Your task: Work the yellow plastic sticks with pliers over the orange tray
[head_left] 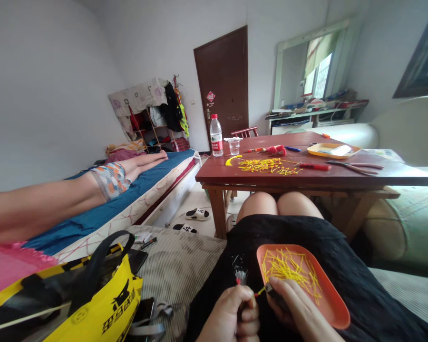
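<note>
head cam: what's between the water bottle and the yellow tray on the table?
In the head view, between the water bottle and the yellow tray: a clear plastic cup, red pieces and a blue pen.

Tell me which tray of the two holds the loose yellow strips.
The orange tray on the person's lap, beside the right hand. The yellow tray on the table shows only something pale.

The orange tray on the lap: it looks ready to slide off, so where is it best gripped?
Take the orange tray by its bare far rim, from the right side. The right hand covers the near left corner, and the yellow strips lie loose inside, so keep it level.
</note>
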Demonstrator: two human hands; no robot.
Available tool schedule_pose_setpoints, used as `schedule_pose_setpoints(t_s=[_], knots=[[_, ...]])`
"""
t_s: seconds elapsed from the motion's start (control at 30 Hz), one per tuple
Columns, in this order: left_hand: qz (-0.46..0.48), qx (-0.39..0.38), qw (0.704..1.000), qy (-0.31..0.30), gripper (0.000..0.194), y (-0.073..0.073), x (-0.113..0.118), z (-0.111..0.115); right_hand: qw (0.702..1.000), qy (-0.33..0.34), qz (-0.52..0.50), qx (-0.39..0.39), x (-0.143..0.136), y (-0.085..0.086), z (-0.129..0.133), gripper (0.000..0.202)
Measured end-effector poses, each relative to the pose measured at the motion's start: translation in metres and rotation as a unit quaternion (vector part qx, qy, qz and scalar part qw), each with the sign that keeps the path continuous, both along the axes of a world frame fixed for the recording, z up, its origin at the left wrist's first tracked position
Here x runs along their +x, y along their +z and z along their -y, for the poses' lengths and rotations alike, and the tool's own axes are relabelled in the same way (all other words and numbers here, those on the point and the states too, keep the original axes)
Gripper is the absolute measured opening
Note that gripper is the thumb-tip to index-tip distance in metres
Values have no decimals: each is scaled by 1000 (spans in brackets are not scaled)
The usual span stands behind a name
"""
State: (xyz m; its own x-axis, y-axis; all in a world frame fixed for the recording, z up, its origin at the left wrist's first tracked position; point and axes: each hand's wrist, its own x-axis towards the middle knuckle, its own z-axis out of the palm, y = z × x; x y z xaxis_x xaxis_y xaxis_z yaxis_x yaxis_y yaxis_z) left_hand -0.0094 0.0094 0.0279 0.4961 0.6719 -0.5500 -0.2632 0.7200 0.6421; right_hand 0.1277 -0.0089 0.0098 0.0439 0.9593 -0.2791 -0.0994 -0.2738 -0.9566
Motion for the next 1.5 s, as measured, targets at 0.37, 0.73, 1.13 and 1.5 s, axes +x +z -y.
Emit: schedule_pose_setpoints(t_s=[0.37, 0.73, 1.13, 1.5], knots=[[-10, -8, 1000, 14, 31, -1, 0, 0, 999, -22, -33, 7, -2, -9, 0, 39], [-270, 396, 873, 88, 29, 0, 3, 9, 999, -27, -34, 2, 0, -9, -1, 42], [-362, 652, 660, 90, 19, -22, -2, 9, 995, 76, -15, 61, 14, -28, -5, 41], [-349, 648, 664, 132, 22, -26, 1, 10, 997, 6, 27, 65, 5, -13, 2, 39]])
